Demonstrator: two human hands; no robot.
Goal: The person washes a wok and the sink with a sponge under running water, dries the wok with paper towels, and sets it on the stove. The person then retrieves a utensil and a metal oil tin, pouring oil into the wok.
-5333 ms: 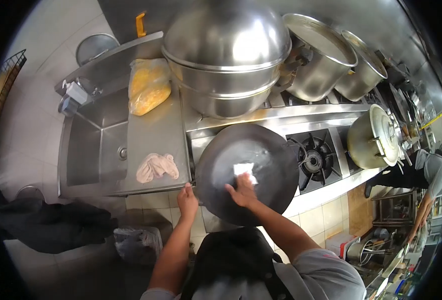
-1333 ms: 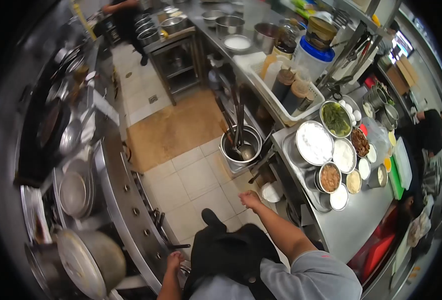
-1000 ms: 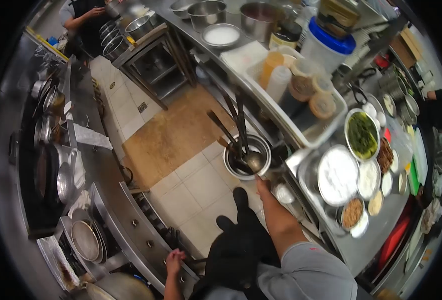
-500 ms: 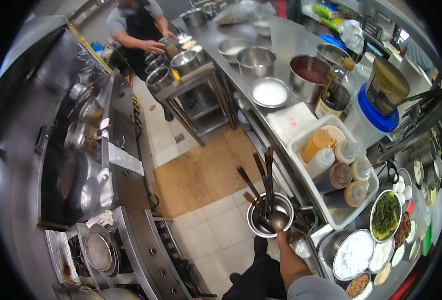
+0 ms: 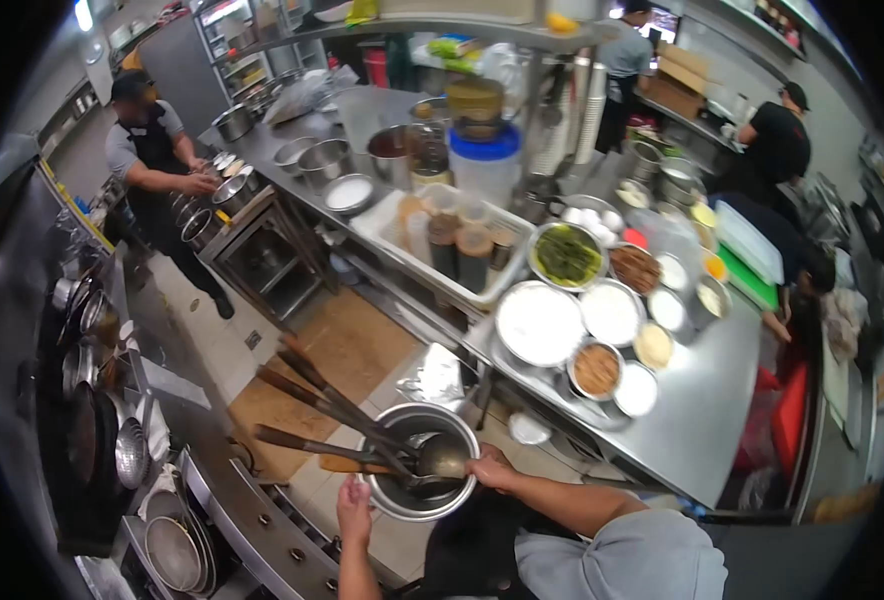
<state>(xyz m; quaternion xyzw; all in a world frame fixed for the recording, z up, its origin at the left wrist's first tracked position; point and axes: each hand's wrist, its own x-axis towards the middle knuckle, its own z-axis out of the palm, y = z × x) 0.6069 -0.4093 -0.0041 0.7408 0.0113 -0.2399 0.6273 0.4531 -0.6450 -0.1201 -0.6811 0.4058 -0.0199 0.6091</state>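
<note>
A metal pot (image 5: 470, 430) is held in front of my body, tilted so its inside faces me. My left hand (image 5: 354, 510) grips its near-left rim, and my right hand (image 5: 492, 468) is closed on the right rim. Several long-handled utensils stand in the pot, their dark handles (image 5: 302, 395) leaning out to the left. One shows a round ladle bowl (image 5: 444, 457) inside; the other heads are partly hidden.
A steel counter (image 5: 702, 420) on the right carries bowls of white contents (image 5: 540, 322), greens (image 5: 568, 254) and a basket (image 5: 492, 290) of squeeze bottles. Stoves with a strainer (image 5: 172, 550) line the left. A co-worker (image 5: 152, 150) stands far left; others are at the right.
My view has swung right, toward the counter. The pot of utensils has come up closer to me, its handles now leaning left. My left hand has come into view on the rim.
</note>
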